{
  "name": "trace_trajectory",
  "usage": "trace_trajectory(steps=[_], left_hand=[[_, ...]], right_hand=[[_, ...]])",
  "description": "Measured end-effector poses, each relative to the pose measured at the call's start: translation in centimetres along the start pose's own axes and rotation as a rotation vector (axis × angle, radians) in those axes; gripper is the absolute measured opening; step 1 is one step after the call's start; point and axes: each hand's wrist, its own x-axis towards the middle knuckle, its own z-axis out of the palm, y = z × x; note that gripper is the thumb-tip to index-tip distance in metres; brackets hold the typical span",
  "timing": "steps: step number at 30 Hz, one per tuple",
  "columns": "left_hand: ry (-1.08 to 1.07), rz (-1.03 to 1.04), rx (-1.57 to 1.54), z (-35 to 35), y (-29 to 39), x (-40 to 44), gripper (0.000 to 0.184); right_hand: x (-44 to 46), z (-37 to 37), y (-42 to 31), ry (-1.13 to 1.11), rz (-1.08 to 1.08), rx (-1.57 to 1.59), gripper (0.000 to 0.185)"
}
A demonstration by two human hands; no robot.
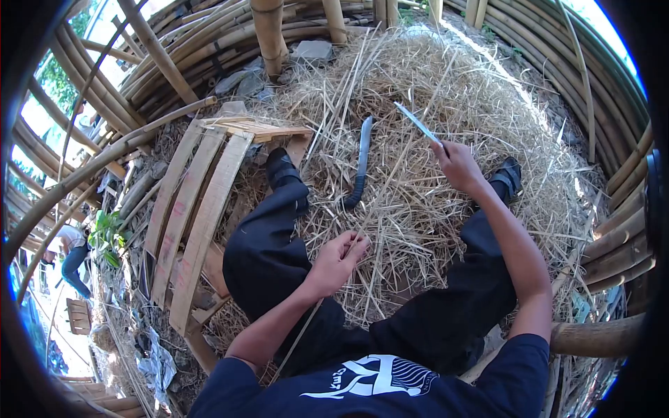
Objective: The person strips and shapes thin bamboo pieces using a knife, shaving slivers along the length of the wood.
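My left hand [337, 262] is closed, pinching a long thin bamboo strip [396, 170]. The strip slants from beside my lap up past the knife and over the shavings. In my right hand [458, 166] is a knife [417, 124], its narrow bright blade pointing up and to the left. Blade and strip lie close together; I cannot tell whether they touch. Between my feet a second, larger blade, a machete [363, 153] with a dark wrapped handle, rests on the pale bamboo shavings [411, 216].
A wooden slatted crate [202, 202] stands by my left leg. Bamboo poles [268, 35] and stacked bamboo [557, 49] surround the spot. Loose strips [348, 87] lie ahead. Another person [72, 254] is at the far left, beyond a green plant [106, 237].
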Motion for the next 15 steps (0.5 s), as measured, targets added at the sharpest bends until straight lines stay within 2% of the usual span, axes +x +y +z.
trace_trajectory(steps=[2,4,6,8,10,11,15], left_hand=[[0.133,0.103,0.097,0.0,0.0,0.2,0.025],[0.164,0.037,0.164,-0.1,0.7,0.2,0.021],[0.26,0.122,0.404,-0.2,0.7,0.3,0.02],[0.282,0.104,0.446,-0.3,0.6,0.5,0.018],[0.334,0.215,0.601,-0.5,0.1,0.9,0.017],[0.338,0.186,0.595,-0.5,0.2,1.0,0.016],[0.345,0.186,0.643,-0.5,0.4,0.9,0.015]], right_hand=[[-0.9,0.3,-2.1,-0.085,0.033,-0.016,0.05],[-1.8,1.2,-3.1,-0.233,-0.17,-0.023,0.053],[-2.5,2.3,-4.4,-0.377,-0.175,-0.055,0.051],[-3.7,2.8,-6.4,-0.501,-0.19,-0.042,0.049],[-4.8,4.3,-7.1,-0.459,-0.346,-0.02,0.05],[-5.1,4.6,-7.6,-0.536,-0.308,-0.064,0.05],[-5.8,5.3,-8.2,-0.511,-0.366,-0.033,0.048]])
